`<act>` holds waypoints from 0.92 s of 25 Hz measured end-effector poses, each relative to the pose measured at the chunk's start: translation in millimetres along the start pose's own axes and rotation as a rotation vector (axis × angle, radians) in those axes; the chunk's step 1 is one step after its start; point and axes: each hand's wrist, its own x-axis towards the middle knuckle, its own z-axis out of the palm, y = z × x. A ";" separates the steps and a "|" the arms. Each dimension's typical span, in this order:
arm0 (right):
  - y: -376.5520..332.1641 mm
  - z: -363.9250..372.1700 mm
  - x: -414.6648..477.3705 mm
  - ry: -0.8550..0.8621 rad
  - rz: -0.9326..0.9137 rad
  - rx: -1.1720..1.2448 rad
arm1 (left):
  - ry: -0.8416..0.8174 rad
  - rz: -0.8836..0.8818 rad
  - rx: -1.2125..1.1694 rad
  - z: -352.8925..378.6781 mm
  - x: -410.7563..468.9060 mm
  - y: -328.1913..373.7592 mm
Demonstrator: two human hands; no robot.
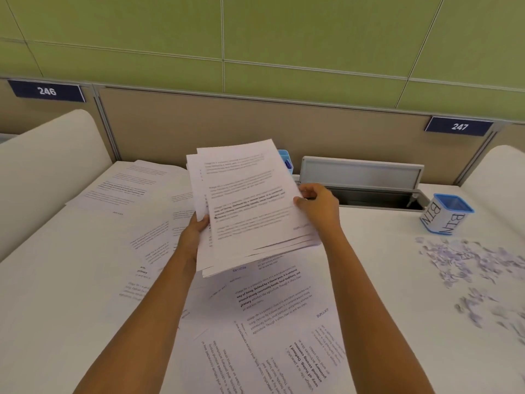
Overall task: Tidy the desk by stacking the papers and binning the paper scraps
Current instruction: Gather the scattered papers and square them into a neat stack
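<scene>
I hold a stack of printed papers [247, 206] above the desk, its sheets fanned unevenly at the lower edge. My left hand [196, 228] grips its left side from below. My right hand [318, 206] pinches its right edge. Several loose printed sheets [272, 314] lie scattered flat on the white desk under and around my arms, with more at the far left [122, 186]. A heap of small paper scraps [468, 265] is spread on the desk at the right. Behind it stands a small blue-rimmed box labelled BIN [443, 214].
A grey cable hatch [360, 177] stands open at the desk's back edge, with a light blue pen holder [285, 162] partly hidden behind the stack. Beige partitions with number plates 246 [47, 91] and 247 [458, 126] close the back. White rounded dividers [51, 155] flank the desk.
</scene>
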 end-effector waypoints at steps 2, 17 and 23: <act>11.8 5.4 -4.1 -0.054 0.090 0.014 | 0.022 -0.019 0.052 -4.7 -0.4 2.6; 60.6 1.8 -45.4 -0.225 0.153 0.146 | -0.162 0.072 0.213 -15.1 -34.7 32.5; 122.6 15.3 -76.4 -0.321 0.396 -0.690 | -0.103 0.086 0.176 -30.2 -45.3 53.7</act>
